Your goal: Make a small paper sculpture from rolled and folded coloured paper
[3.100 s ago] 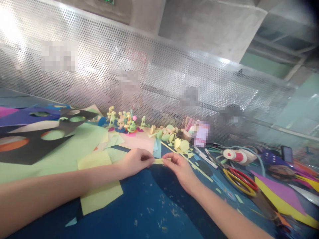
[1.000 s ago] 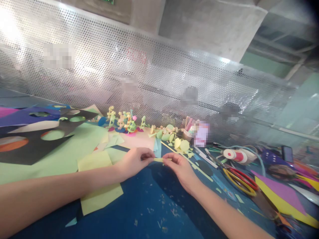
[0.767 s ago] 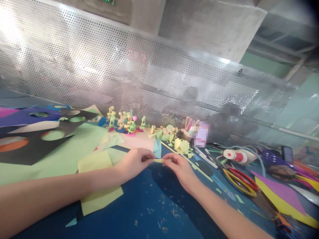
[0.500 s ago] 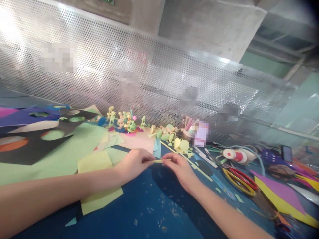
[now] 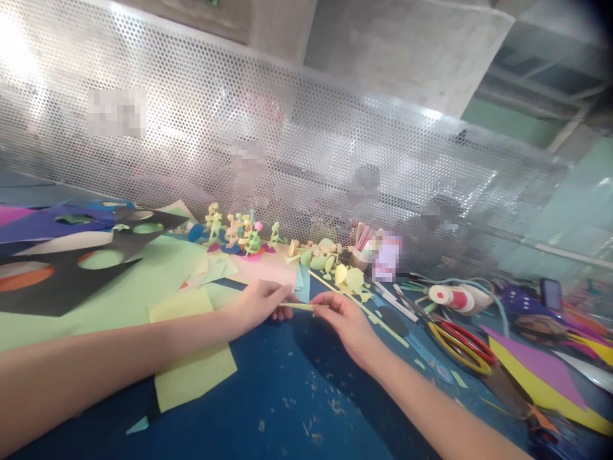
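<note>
A thin yellow paper strip (image 5: 301,306) spans the gap between my two hands, just above the blue tabletop (image 5: 278,390). Its right end is pinched between the thumb and fingers of my right hand (image 5: 342,319). My left hand (image 5: 261,303) is closed around the other end, thumb on top and fingertips curled under it. Beneath my left forearm lies a pale yellow paper sheet (image 5: 196,380). Small paper figures (image 5: 234,233) on round bases stand beyond my left hand. Yellow and green paper discs and cones (image 5: 353,279) lie past my right hand.
Red-and-yellow-handled scissors (image 5: 462,345), a thread spool (image 5: 453,297) and purple paper (image 5: 536,367) lie at right. Large green paper (image 5: 158,275) and black paper with round holes (image 5: 62,281) cover the left. A perforated metal screen (image 5: 191,121) rises behind the table.
My left hand has shifted slightly left along the strip, its fingers now curled below, so more of the strip shows. My right hand has hardly moved.
</note>
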Available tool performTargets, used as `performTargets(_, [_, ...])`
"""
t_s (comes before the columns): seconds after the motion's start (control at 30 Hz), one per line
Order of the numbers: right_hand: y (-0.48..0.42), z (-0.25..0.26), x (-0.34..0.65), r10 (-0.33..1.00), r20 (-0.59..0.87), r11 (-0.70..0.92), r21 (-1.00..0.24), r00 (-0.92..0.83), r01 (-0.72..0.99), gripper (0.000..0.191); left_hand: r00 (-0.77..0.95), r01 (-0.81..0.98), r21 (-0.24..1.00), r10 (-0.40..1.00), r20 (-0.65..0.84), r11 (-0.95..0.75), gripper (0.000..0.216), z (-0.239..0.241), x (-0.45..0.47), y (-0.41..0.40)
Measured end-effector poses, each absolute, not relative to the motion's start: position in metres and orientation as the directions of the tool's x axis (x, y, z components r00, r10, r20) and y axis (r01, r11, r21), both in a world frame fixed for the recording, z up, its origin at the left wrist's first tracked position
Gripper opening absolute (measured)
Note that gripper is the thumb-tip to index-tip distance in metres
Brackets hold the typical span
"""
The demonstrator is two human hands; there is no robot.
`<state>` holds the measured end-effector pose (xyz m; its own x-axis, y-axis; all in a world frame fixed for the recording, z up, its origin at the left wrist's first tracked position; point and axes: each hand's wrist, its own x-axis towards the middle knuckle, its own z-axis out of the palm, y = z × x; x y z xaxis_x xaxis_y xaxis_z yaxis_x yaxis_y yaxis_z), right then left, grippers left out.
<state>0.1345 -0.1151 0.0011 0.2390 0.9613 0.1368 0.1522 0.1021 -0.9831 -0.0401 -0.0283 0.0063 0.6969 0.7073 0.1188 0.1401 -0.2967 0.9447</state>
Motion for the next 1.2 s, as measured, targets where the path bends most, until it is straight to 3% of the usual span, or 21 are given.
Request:
performTargets(0.1, [-0.1145, -0.0002, 0.1356, 0.960, 0.141, 0.111, -0.985, 0.241, 0.132, 0.016, 0.662, 0.072, 0.987, 0.747, 0.062, -0.145, 0.048, 0.0093, -0.0389, -0.0286])
performTargets(0.2, [-0.1144, -0.0008, 0.1364, 0.960, 0.144, 0.118, -0.986, 0.242, 0.118, 0.017, 0.658, 0.056, 0.991, 0.751, 0.054, -0.120, 0.046, 0.0107, -0.0390, -0.0291])
performTargets(0.47, [-0.1135, -0.0021, 0.1368, 0.958, 0.143, 0.118, -0.986, 0.248, 0.116, 0.015, 0.633, 0.081, 0.975, 0.766, 0.111, -0.208, 0.030, 0.0075, -0.0408, -0.0286])
performTargets(0.63, [-0.1127, -0.0033, 0.1379, 0.958, 0.133, 0.111, -0.989, 0.252, 0.099, 0.016, 0.621, 0.102, 0.926, 0.750, 0.227, -0.364, 0.026, 0.0045, -0.0422, -0.0268])
performTargets(0.83, [-0.1127, -0.0032, 0.1375, 0.959, 0.141, 0.117, -0.987, 0.247, 0.110, 0.016, 0.619, 0.196, 0.785, 0.695, 0.366, -0.588, 0.024, 0.0049, -0.0423, -0.0278])
performTargets(1.1, [-0.1160, 0.0006, 0.1350, 0.967, 0.142, 0.108, -0.980, 0.213, 0.165, 0.017, 0.765, 0.200, 0.830, 0.612, 0.200, -0.521, 0.029, 0.0036, -0.0427, -0.0305])
performTargets(1.2, [-0.1163, 0.0007, 0.1348, 0.967, 0.141, 0.108, -0.981, 0.212, 0.159, 0.019, 0.768, 0.201, 0.818, 0.605, 0.211, -0.540, 0.024, 0.0017, -0.0424, -0.0289])
